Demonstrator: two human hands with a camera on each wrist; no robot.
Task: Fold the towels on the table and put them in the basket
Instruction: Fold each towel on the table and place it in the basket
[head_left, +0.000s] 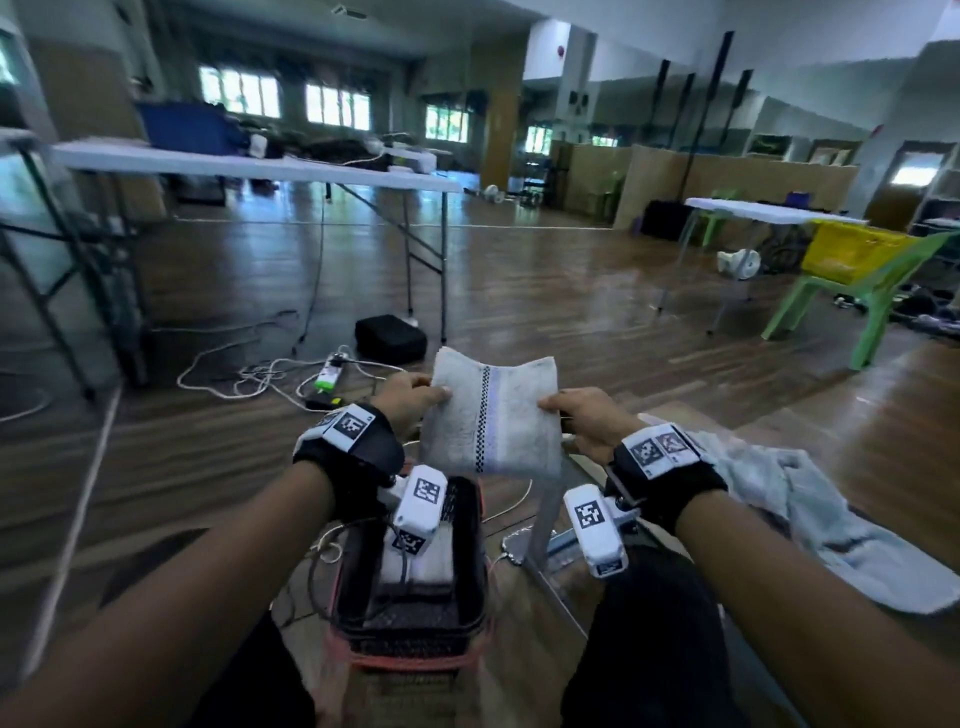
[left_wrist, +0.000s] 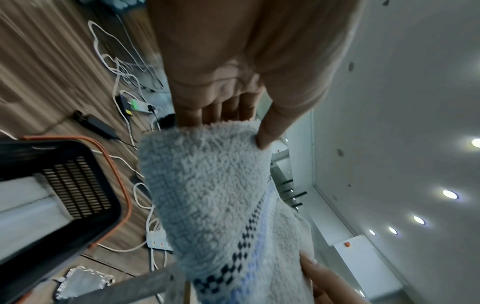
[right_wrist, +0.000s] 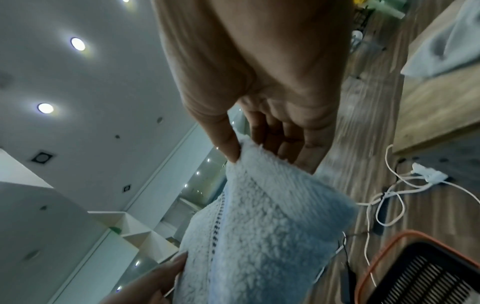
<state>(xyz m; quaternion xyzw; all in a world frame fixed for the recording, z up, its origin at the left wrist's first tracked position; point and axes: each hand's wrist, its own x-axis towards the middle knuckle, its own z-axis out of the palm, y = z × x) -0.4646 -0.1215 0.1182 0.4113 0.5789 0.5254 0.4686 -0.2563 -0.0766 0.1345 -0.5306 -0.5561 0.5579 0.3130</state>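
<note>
A folded white terry towel with a dark checkered stripe and pale blue band (head_left: 493, 418) hangs in the air above a black slatted plastic basket with an orange rim (head_left: 467, 525). The left hand (head_left: 410, 402) and the right hand (head_left: 587, 421) each pinch a side edge, thumb on top, fingers curled behind. Its stripe runs away from the person. More folded white towels (head_left: 423, 564) lie in the basket — a crumpled pale towel (head_left: 810, 525) rests on the wooden table (head_left: 883, 415) at right.
</note>
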